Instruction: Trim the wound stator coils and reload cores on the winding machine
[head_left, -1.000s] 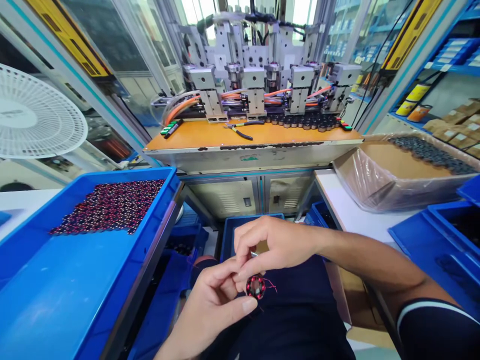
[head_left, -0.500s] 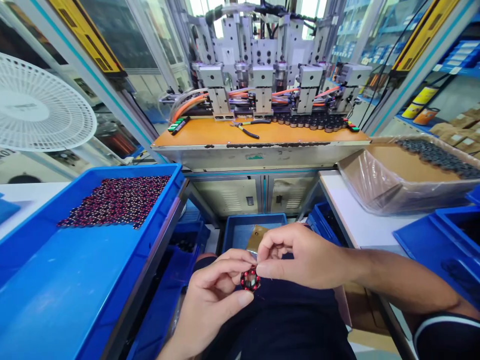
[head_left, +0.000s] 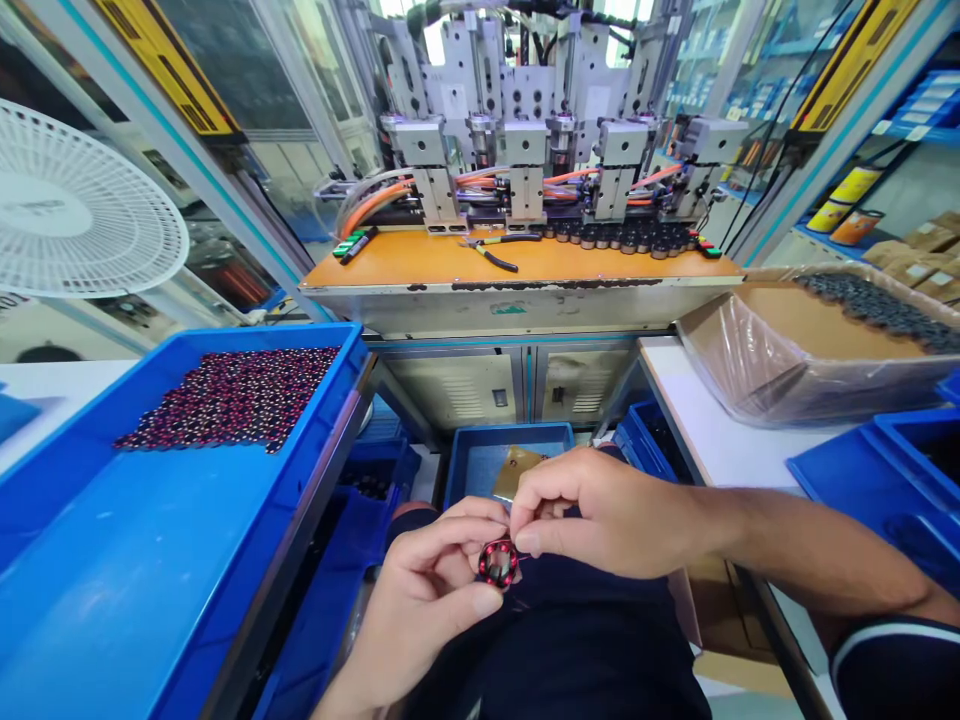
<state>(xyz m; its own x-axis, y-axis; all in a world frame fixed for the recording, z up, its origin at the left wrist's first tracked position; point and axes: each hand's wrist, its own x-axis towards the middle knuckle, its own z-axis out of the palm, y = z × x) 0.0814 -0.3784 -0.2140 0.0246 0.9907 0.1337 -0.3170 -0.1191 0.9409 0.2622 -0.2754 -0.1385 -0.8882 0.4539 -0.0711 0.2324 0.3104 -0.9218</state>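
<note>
Your left hand (head_left: 427,600) holds a small round wound coil (head_left: 497,563), black with red windings, pinched between thumb and forefinger just above your lap. Your right hand (head_left: 600,515) comes in from the right and closes its thumb and forefinger on the coil's upper right edge, so both hands grip the same piece and the fingertips nearly touch. Whether anything thin sits between your right fingers, the view is too small to tell.

To your left, a large blue tray (head_left: 90,600) carries a flat patch of similar red and black coils (head_left: 232,398) packed toward its far right corner; the near part of the tray is bare. Straight ahead below the machine, a smaller blue bin (head_left: 469,465) sits on the floor beyond your hands, with a brownish sheet in it. The winding machine (head_left: 540,130) stands on an orange-topped bench (head_left: 420,265), where pliers (head_left: 491,255) lie near the middle of its far edge. On the white desk (head_left: 705,430) at your right sits a plastic-lined carton (head_left: 780,370) with dark parts at its far side. A white fan (head_left: 75,215) stands far left.
</note>
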